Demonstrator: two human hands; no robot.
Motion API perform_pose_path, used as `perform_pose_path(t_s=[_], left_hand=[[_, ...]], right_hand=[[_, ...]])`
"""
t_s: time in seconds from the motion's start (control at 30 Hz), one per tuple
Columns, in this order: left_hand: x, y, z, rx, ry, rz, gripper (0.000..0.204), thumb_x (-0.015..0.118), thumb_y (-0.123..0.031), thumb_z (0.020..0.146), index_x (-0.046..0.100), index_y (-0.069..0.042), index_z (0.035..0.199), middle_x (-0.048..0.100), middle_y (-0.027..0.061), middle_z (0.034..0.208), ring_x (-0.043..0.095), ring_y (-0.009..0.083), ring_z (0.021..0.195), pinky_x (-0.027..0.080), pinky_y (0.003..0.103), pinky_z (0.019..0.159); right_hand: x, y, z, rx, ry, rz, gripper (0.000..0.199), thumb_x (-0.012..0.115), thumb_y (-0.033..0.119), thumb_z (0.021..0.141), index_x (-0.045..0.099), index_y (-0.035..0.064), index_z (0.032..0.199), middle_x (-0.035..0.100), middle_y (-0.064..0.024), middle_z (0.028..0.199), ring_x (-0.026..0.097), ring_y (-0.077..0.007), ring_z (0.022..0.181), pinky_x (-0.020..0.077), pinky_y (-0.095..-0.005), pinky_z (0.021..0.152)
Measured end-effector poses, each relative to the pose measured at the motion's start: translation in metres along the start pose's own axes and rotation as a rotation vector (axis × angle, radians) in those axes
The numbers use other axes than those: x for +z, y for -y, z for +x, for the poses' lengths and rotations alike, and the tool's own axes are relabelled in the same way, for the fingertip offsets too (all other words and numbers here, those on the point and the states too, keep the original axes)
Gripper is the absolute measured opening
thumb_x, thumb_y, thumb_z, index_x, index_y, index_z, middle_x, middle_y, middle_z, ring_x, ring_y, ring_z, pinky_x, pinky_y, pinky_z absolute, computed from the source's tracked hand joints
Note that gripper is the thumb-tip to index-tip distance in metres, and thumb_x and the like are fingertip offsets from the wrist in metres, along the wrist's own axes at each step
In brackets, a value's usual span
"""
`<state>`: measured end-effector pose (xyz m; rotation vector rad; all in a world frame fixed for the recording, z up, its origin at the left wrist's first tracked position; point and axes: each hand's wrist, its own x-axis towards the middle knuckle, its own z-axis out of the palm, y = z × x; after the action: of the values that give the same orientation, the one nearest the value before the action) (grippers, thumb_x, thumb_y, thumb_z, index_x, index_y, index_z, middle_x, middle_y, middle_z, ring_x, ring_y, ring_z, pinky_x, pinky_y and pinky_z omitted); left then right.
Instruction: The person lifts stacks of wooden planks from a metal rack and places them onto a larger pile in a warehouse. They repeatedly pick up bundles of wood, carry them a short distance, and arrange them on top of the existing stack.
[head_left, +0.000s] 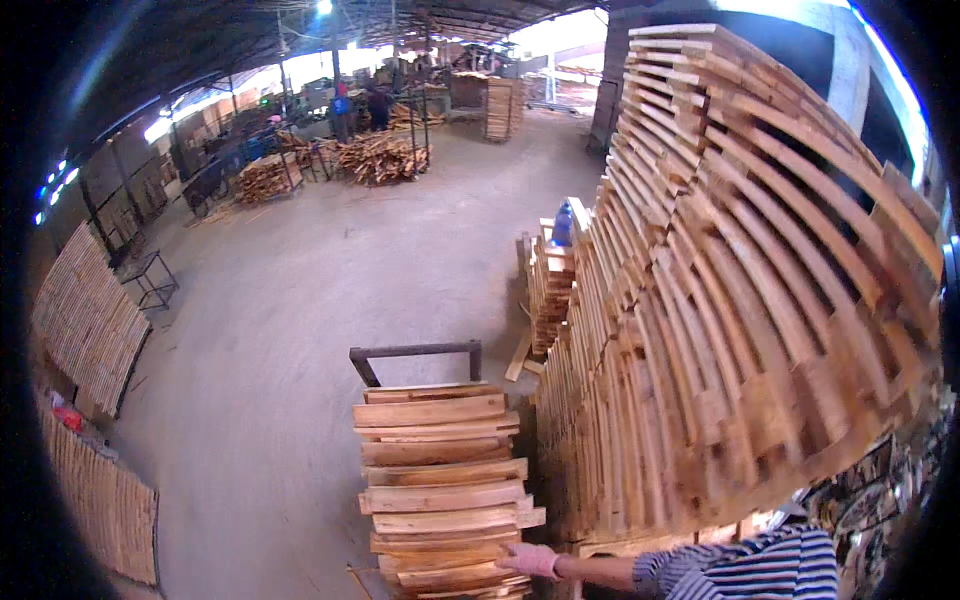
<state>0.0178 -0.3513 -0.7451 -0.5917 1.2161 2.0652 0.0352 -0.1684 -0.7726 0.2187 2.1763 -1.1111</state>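
Observation:
In the lower middle, a stack of wooden boards [440, 498] lies crosswise on a cart with a dark metal end frame [418, 351]. My right arm, in a black-and-white striped sleeve, reaches in from the lower right. Its hand [532, 560], in a pale pink glove, is at the right ends of the near boards, with its fingers closed over a board's end. The fingertips are small and partly hidden. My left hand is out of sight.
A tall layered stack of wooden slats [690, 300] rises close on the right. Beside it, a lower pile [552, 290] carries a blue bottle [562, 226]. Slatted panels [92, 300] stand at left, near a metal stand [150, 280]. Wood heaps [383, 158] lie farther back.

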Motion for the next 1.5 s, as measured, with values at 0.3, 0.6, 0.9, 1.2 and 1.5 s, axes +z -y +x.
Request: perform_pose_path(t_s=[0.3, 0.6, 0.9, 1.2, 1.5], left_hand=[[-0.145, 0.094, -0.002, -0.094, -0.053, -0.222, 0.050, 0.049, -0.053, 0.098, 0.052, -0.014, 0.129, 0.056, 0.0102, 0.124, 0.054, 0.0315, 0.116, 0.045, 0.054, 0.097], [-0.185, 0.127, 0.000, -0.219, -0.055, -0.695, 0.042, 0.042, -0.045, 0.099, 0.045, -0.015, 0.129, 0.052, 0.0096, 0.123, 0.050, 0.0340, 0.119, 0.043, 0.054, 0.098], [-0.155, 0.123, 0.026, -0.148, -0.024, -0.321, 0.030, 0.055, -0.037, 0.094, 0.060, -0.019, 0.117, 0.059, 0.0031, 0.114, 0.053, 0.0252, 0.113, 0.046, 0.045, 0.089], [-0.127, 0.094, 0.230, -0.103, -0.314, -0.266, 0.060, 0.064, -0.055, 0.095, 0.052, -0.015, 0.138, 0.058, 0.0030, 0.120, 0.052, 0.0213, 0.115, 0.044, 0.045, 0.097], [-0.095, 0.064, 0.224, 0.005, -0.262, -0.310, 0.066, 0.070, -0.045, 0.088, 0.053, -0.002, 0.136, 0.063, 0.0135, 0.123, 0.060, 0.0299, 0.114, 0.049, 0.045, 0.101]], right_hand=[[-0.051, 0.008, 0.080, -0.053, 0.671, -0.028, 0.082, 0.065, 0.048, 0.088, 0.037, 0.0016, 0.150, 0.059, -0.0285, 0.131, 0.057, -0.0409, 0.123, 0.0456, -0.0485, 0.102], [-0.007, -0.058, 0.331, -0.015, -0.382, -0.815, 0.079, 0.071, 0.037, 0.082, 0.041, 0.0054, 0.148, 0.057, -0.0217, 0.132, 0.054, -0.0388, 0.123, 0.0424, -0.0522, 0.102], [-0.012, -0.080, 0.349, 0.141, -0.230, -0.767, 0.054, 0.078, 0.032, 0.076, 0.060, 0.0089, 0.121, 0.059, -0.0167, 0.121, 0.058, -0.0354, 0.115, 0.0483, -0.0500, 0.090], [0.010, -0.019, 0.223, -0.016, 0.045, -0.556, 0.037, 0.059, 0.024, 0.086, 0.060, -0.0006, 0.113, 0.062, -0.0251, 0.107, 0.065, -0.0346, 0.099, 0.0556, -0.0475, 0.081], [-0.073, -0.165, 0.321, -0.163, -0.910, -0.825, 0.071, 0.066, 0.048, 0.088, 0.050, 0.0020, 0.139, 0.059, -0.0203, 0.132, 0.056, -0.0419, 0.122, 0.0446, -0.0526, 0.102]])
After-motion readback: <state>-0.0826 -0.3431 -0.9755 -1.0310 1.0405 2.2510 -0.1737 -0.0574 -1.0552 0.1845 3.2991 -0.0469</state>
